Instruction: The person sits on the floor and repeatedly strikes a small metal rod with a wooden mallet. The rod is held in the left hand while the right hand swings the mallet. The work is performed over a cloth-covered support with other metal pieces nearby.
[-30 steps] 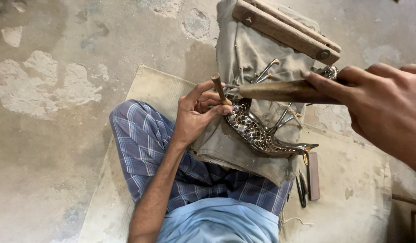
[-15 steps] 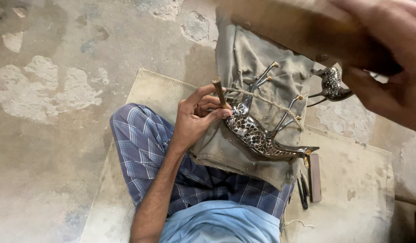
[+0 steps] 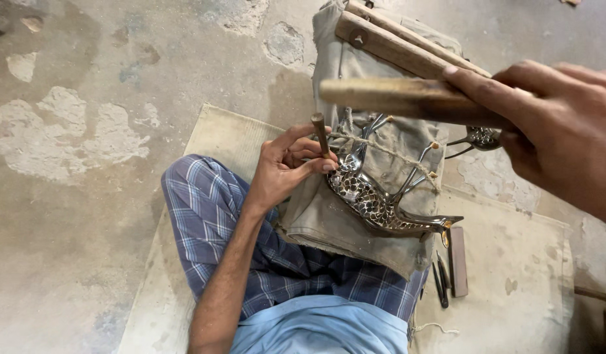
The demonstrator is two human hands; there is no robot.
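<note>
We chase a metal animal figure point(image 3: 381, 203) tied onto a cloth-covered block point(image 3: 329, 216).
Left hand point(image 3: 283, 170) fingers pinch the punch point(image 3: 320, 134) upright at the block's left edge; right hand point(image 3: 552, 124) grips the wooden mallet point(image 3: 394, 98), best struck squarely.

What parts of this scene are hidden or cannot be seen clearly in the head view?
- Head of the wooden tool: the right hand covers that end.
- Tip of the chisel: hidden by the left hand fingers.
- Metal animal figure: its far end is behind the right hand and the wooden tool.
- Dark tools beside the cloth: too small to identify.
</note>
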